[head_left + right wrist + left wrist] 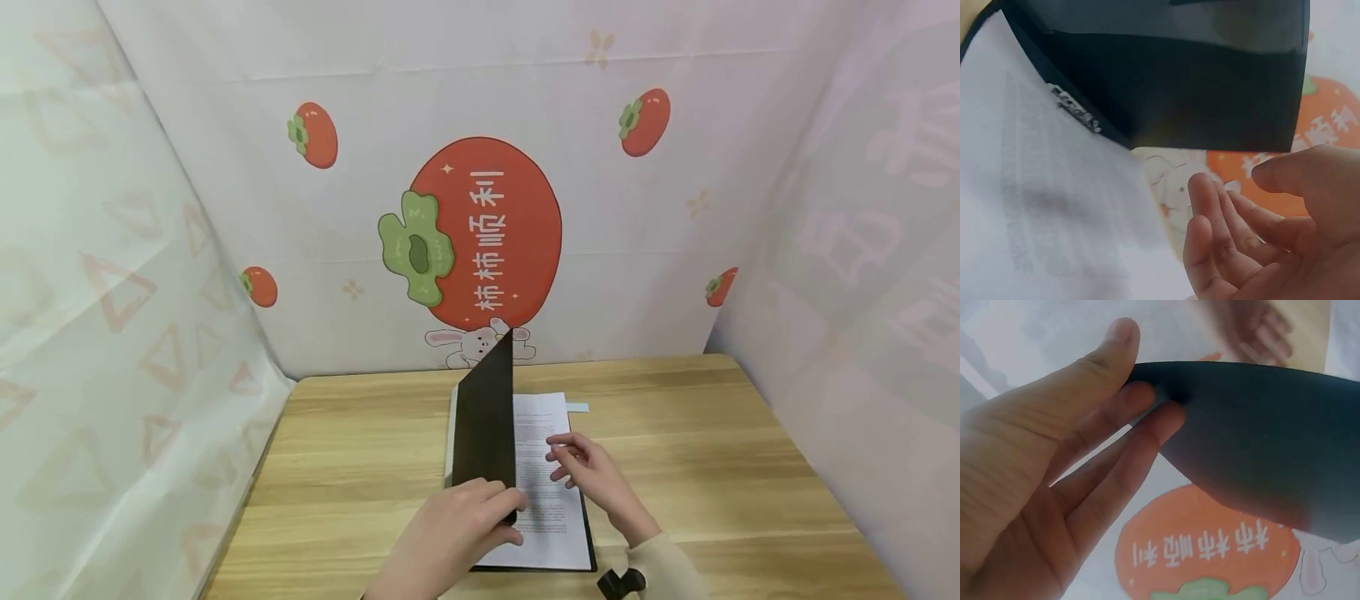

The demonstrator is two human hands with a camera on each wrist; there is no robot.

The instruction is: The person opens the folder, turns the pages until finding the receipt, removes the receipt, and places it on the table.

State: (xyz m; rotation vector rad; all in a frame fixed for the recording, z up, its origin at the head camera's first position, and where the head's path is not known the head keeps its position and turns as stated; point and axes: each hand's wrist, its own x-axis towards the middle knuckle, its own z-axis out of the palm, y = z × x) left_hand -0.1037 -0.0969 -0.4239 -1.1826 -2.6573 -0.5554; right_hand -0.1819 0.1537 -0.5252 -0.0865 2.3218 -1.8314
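Note:
A black clip folder (483, 425) stands partly open on the table, its front cover raised nearly upright. My left hand (465, 525) pinches the near free corner of that cover between thumb and fingers; the left wrist view shows the hand (1091, 437) at the corner. Printed sheets (542, 546) lie inside, beside a metal clip (1075, 109) at the fold. Over the right side of the pages hovers my right hand (588, 471), fingers loosely bent and holding nothing. In the right wrist view this hand (1254, 237) is apart from the cover.
A pale blue tab (578, 407) sticks out past the papers' right edge. The wooden table (337, 467) runs back to a white cloth backdrop (360, 208) printed with persimmons, and cloth panels flank both sides. A black device (622, 582) sits at the right wrist.

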